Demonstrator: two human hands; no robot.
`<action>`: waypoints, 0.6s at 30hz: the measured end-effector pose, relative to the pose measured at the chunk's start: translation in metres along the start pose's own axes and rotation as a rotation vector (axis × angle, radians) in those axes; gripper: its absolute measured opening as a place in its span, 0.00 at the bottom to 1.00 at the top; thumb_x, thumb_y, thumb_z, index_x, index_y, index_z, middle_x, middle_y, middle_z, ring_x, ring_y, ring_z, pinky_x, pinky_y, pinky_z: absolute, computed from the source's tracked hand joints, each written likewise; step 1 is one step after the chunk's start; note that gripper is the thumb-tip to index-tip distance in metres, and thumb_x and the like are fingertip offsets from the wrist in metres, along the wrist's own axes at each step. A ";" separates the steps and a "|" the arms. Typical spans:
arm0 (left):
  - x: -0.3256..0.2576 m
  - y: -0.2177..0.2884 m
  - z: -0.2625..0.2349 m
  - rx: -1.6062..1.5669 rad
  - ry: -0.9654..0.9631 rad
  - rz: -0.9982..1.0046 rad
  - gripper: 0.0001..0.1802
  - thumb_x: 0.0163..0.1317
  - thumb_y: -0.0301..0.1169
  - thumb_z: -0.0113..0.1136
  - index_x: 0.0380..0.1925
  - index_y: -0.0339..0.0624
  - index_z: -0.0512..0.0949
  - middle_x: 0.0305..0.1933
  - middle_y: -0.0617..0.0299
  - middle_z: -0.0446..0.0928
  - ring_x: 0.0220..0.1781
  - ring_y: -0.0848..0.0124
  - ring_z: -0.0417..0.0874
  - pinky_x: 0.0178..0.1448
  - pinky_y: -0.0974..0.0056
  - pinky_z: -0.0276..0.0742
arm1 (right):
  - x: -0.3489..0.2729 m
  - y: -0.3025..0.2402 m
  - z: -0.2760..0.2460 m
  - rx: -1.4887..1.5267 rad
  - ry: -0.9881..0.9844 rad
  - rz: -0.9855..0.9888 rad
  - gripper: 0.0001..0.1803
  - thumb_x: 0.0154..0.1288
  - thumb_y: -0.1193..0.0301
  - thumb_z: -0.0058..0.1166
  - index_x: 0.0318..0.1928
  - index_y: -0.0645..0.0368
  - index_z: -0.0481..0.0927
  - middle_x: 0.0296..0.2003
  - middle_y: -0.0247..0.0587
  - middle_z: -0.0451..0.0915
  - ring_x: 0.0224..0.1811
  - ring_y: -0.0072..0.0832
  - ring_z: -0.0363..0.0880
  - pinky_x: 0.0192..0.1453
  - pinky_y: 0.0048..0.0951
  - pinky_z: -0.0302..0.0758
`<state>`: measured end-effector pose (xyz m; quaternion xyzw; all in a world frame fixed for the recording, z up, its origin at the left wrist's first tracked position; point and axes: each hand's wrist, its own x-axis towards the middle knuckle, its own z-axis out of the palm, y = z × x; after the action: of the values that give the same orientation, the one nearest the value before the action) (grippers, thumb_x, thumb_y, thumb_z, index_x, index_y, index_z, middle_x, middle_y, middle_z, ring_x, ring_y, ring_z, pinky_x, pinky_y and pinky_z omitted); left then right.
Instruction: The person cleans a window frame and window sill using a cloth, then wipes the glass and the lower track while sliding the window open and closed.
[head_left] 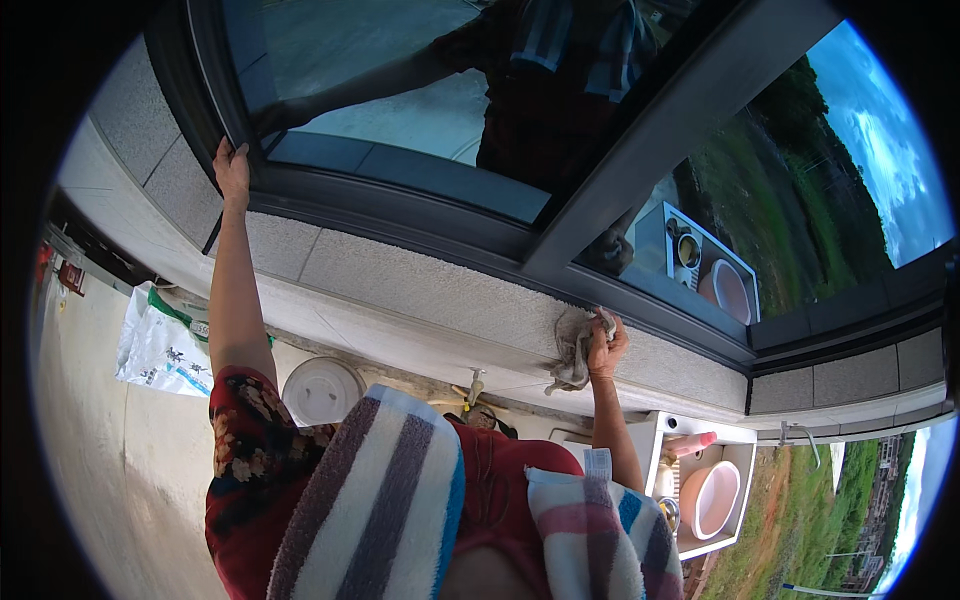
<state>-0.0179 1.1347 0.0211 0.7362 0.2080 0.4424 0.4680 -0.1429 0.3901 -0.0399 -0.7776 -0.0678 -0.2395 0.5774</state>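
Observation:
My left hand (232, 172) is up at the lower left corner of a dark window frame (375, 205), its fingers closed against the frame's edge. Its far fingertips are partly hidden. My right hand (606, 345) grips a crumpled greyish cleaning cloth (572, 350) over the speckled stone sill (430, 275), just below the frame. The cloth hangs down past the sill's near edge. Dark window glass (400, 110) above the left part of the sill reflects my arm and body. A second pane (810, 190) on the right mirrors hills and sky.
A striped towel (370, 500) hangs over my front. Below the sill are a round whitish lid (322, 390), a tap (476, 385) and a white-and-green sack (160, 345). At the right stands a white sink (735, 530) holding a pink basin (712, 500).

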 end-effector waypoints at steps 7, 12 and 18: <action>-0.037 0.026 0.016 0.180 0.073 0.043 0.36 0.53 0.39 0.60 0.63 0.36 0.70 0.58 0.42 0.70 0.57 0.50 0.75 0.65 0.56 0.69 | 0.003 0.005 0.001 0.044 -0.015 0.077 0.12 0.63 0.71 0.55 0.44 0.62 0.83 0.30 0.30 0.80 0.33 0.19 0.73 0.41 0.23 0.70; -0.087 0.077 0.034 0.135 0.126 0.063 0.34 0.53 0.31 0.58 0.63 0.35 0.68 0.58 0.43 0.68 0.57 0.47 0.75 0.64 0.55 0.71 | 0.009 0.006 0.000 0.063 -0.032 0.085 0.12 0.63 0.71 0.55 0.44 0.63 0.84 0.32 0.28 0.80 0.33 0.17 0.72 0.39 0.22 0.68; -0.125 0.112 0.043 0.074 -0.016 0.046 0.28 0.54 0.30 0.62 0.57 0.36 0.73 0.50 0.46 0.75 0.51 0.51 0.80 0.57 0.56 0.76 | 0.009 0.008 0.004 0.086 -0.005 0.079 0.12 0.64 0.70 0.55 0.44 0.63 0.84 0.34 0.29 0.81 0.35 0.17 0.73 0.41 0.23 0.69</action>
<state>-0.0585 0.9694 0.0549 0.7610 0.2035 0.4393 0.4319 -0.1303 0.3898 -0.0436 -0.7548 -0.0487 -0.2115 0.6190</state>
